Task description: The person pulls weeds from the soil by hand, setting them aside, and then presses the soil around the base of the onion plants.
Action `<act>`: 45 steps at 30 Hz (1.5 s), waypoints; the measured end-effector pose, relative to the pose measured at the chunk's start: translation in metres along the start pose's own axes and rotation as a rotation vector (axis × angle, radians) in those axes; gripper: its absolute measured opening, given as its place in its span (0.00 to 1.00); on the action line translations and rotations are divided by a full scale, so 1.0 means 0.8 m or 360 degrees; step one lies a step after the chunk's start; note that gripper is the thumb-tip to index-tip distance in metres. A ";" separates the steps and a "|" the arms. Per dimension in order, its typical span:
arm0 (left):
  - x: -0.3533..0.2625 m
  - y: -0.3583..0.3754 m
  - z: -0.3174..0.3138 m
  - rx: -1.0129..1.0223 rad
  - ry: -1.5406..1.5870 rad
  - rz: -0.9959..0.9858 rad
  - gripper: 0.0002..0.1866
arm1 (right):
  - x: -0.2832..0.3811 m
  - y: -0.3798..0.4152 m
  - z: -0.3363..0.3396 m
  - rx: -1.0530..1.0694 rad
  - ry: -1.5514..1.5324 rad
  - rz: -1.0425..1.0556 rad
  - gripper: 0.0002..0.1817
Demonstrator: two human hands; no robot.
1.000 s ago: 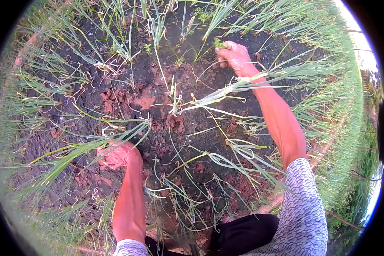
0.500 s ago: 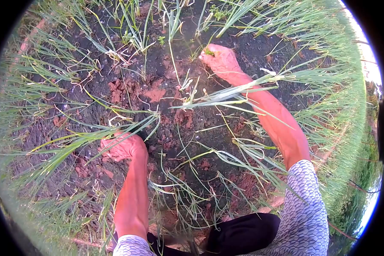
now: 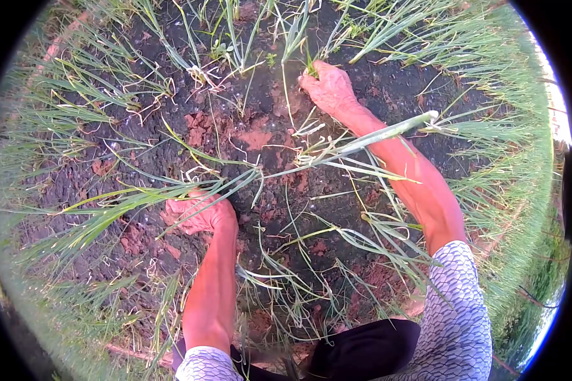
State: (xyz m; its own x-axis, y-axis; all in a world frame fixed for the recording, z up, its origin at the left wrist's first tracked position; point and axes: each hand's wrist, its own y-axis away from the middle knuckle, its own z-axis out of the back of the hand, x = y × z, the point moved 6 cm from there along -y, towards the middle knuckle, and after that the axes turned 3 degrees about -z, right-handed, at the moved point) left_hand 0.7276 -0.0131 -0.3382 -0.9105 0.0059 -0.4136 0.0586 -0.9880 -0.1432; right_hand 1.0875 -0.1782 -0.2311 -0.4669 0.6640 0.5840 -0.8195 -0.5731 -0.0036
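My right hand (image 3: 332,90) is closed in a pinch on a small tuft of green weeds (image 3: 312,68), low over the dark soil near an upright onion plant (image 3: 293,39). Leaning onion leaves (image 3: 362,145) cross in front of my right forearm. At the left, my left hand (image 3: 203,213) is down at the soil with its fingers curled. Long onion leaves (image 3: 117,206) partly cover it, and whatever its fingers hold is hidden.
Onion plants (image 3: 102,89) stand in the bed at the left, with more rows (image 3: 451,44) at the upper right. Reddish clods (image 3: 255,138) lie in the dark soil between my arms. Drooping onion leaves (image 3: 286,279) spread before my dark-clothed knee (image 3: 368,349).
The view has shifted, so the plants appear further right. My right hand has moved slightly left over the soil, closer to the upright onion plant. My left hand stays about where it was.
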 end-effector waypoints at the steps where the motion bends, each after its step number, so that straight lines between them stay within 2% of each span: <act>1: 0.004 -0.001 -0.005 0.0012 0.0044 0.0021 0.34 | 0.013 -0.007 -0.007 0.0046 0.0011 0.0136 0.11; 2: 0.008 0.000 -0.009 0.0020 0.0088 0.0044 0.34 | 0.028 -0.013 -0.014 0.0092 0.0020 0.0276 0.11; 3: -0.019 0.002 0.017 0.0077 -0.0006 0.0087 0.33 | 0.049 -0.011 -0.018 0.0035 0.0079 0.0471 0.12; 4: -0.050 0.003 0.047 0.0136 -0.0101 0.0126 0.32 | 0.058 -0.010 -0.026 0.0008 0.0097 0.0386 0.12; 7: -0.059 0.005 0.050 -0.0042 -0.0254 0.0040 0.29 | 0.066 -0.028 -0.043 0.0079 0.0288 0.0005 0.12; 8: -0.056 0.004 0.048 0.0016 -0.0277 0.0088 0.28 | 0.066 -0.033 -0.047 0.0131 0.0368 -0.0139 0.11; 12: -0.071 -0.002 0.062 0.0144 -0.0304 0.0190 0.27 | 0.066 -0.044 -0.055 -0.0120 0.0277 -0.0032 0.10; 16: -0.057 -0.001 0.049 0.0106 -0.0259 0.0130 0.26 | 0.055 -0.033 -0.056 -0.0105 0.0097 0.0147 0.11; 19: -0.050 -0.003 0.044 0.0111 -0.0248 0.0122 0.25 | 0.032 -0.008 -0.027 -0.0025 0.0128 -0.0030 0.12; 21: -0.049 -0.003 0.042 0.0116 -0.0235 0.0125 0.25 | -0.006 -0.002 0.001 -0.0223 0.0155 -0.0174 0.10; 23: -0.050 -0.004 0.042 0.0121 -0.0224 0.0119 0.25 | -0.023 -0.004 0.015 -0.0371 0.0157 0.0115 0.06; 27: -0.034 -0.009 0.035 0.0083 -0.0191 0.0082 0.25 | 0.048 -0.003 -0.007 -0.0188 0.0145 0.0726 0.09; 28: -0.034 -0.008 0.034 0.0064 -0.0187 0.0062 0.25 | 0.048 -0.013 -0.028 -0.0071 0.0012 0.0562 0.10; 31: -0.051 -0.005 0.043 0.0004 -0.0178 0.0024 0.24 | 0.046 -0.048 -0.054 -0.0019 0.0151 0.0161 0.11; 33: -0.064 -0.003 0.057 -0.0033 -0.0191 0.0009 0.23 | 0.054 -0.058 -0.063 0.0022 0.0579 0.0291 0.10; 34: -0.068 0.000 0.063 -0.0045 -0.0200 0.0008 0.23 | 0.047 -0.060 -0.069 0.0110 0.0292 -0.0020 0.08; 37: -0.087 0.003 0.077 -0.0064 -0.0129 -0.0077 0.23 | 0.067 -0.051 -0.063 -0.0099 0.0780 0.0386 0.04; 38: -0.091 0.002 0.082 0.0178 -0.0072 0.0079 0.24 | 0.059 -0.053 -0.069 -0.0101 0.0695 0.0412 0.05; 39: -0.080 0.003 0.072 0.0180 -0.0110 0.0086 0.26 | 0.056 -0.052 -0.067 -0.0005 0.0391 0.0335 0.08; 41: -0.056 0.004 0.050 0.0203 -0.0122 0.0113 0.30 | 0.067 -0.033 -0.058 0.0151 0.0158 0.0404 0.08; 43: -0.046 0.004 0.044 0.0251 -0.0058 0.0147 0.33 | 0.065 -0.015 -0.068 0.0514 -0.0124 0.0158 0.09; 44: -0.044 0.003 0.042 0.0277 -0.0151 0.0176 0.35 | 0.070 -0.010 -0.073 0.0509 -0.0236 0.0347 0.11; 45: -0.047 0.002 0.042 0.0276 -0.0088 0.0148 0.35 | 0.084 -0.005 -0.075 0.0532 -0.0115 0.0539 0.12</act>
State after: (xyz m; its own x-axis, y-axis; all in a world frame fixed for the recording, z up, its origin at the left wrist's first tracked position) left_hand 0.7484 -0.0203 -0.2926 -0.9258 -0.0902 -0.3672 0.0764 -0.9957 0.0522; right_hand 1.0393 -0.1024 -0.2406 -0.6552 0.3852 0.6499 -0.4680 -0.8823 0.0511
